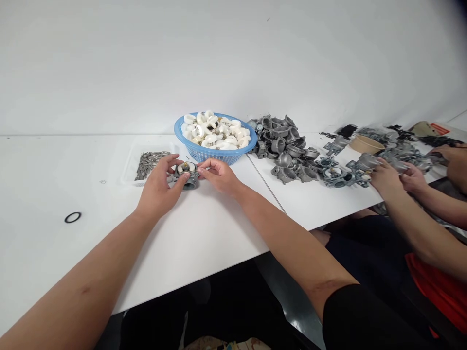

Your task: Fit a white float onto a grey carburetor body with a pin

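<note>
A carburetor body (186, 175) is pinched between the left hand (156, 187) and the right hand (219, 176); white floats (215, 133) fill a blue basket (178, 131), and grey castings (282, 146) lie heaped.

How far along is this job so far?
Done: a few carburetors beside the grey pile seem to have white floats. In hand: the left hand and right hand hold one carburetor showing a white float. Left: that pile of bare bodies, the blue basket of floats, the tray of metal pins.
</note>
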Tool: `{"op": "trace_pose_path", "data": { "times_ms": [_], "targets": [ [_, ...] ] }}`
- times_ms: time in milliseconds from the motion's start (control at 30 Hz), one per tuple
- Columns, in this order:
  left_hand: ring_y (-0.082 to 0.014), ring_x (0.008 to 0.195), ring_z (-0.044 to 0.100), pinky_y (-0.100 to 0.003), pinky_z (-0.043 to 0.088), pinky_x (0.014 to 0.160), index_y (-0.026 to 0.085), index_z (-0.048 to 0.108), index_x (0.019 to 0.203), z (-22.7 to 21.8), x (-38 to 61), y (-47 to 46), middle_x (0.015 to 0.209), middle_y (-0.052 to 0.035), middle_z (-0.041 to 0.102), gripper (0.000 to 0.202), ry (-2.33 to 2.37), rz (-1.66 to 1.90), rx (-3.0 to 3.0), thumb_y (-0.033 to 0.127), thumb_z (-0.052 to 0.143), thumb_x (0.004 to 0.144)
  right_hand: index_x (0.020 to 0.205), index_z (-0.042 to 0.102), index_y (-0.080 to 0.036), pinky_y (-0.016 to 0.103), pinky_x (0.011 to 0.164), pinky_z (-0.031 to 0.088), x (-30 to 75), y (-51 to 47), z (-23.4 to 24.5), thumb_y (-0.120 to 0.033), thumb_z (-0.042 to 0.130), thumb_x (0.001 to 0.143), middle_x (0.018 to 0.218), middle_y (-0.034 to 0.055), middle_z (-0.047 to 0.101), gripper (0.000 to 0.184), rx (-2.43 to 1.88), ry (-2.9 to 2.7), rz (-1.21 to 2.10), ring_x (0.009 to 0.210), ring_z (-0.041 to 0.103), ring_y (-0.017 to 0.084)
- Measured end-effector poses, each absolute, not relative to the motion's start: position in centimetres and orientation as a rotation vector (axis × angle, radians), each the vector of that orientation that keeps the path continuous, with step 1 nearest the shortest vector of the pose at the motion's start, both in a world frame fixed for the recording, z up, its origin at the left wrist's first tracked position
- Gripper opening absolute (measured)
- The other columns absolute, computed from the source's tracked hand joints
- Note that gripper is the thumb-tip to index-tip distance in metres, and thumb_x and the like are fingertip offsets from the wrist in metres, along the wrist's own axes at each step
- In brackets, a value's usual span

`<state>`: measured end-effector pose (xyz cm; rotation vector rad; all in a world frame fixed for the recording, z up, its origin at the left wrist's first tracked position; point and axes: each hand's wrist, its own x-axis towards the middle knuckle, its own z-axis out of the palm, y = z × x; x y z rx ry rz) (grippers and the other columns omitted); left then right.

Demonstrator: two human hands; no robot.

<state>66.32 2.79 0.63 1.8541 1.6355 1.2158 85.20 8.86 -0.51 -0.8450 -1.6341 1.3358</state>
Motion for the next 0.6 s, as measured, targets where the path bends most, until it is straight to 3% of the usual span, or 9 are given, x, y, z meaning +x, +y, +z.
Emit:
{"op": "trace_pose_path", "data": {
  "times_ms": [400, 600],
  "targets": [
    [-0.0261, 0.117, 0.059, -0.043, 0.051, 0.099, 0.025, 0.048, 0.140, 0.82, 65.66, 2.69, 0.139, -0.0077, 0.061, 0.056, 1.542, 1.190, 1.817, 0.043, 0.059, 0.088, 0.086, 0.071, -0.018, 0.026, 0.073, 0.051, 85.21, 8.70, -0.68, -0.048, 0.080, 0.075, 0.115, 0.0060, 0.067, 0.033, -0.821, -1.679, 1.309, 0.082, 0.062, 0.012],
    [-0.0275, 0.123, 0.056, -0.048, 0.049, 0.103, 0.026, 0.047, 0.137, 0.72, 65.53, 2.95, 0.143, -0.0077, 0.056, 0.051, 1.559, 1.128, 1.808, 0.042, 0.055, 0.089, 0.090, 0.077, -0.020, 0.030, 0.086, 0.052, 85.44, 8.97, -0.60, -0.043, 0.079, 0.078, 0.110, 0.0057, 0.071, 0.025, -0.805, -1.742, 1.220, 0.088, 0.066, 0.014]
  ]
}}
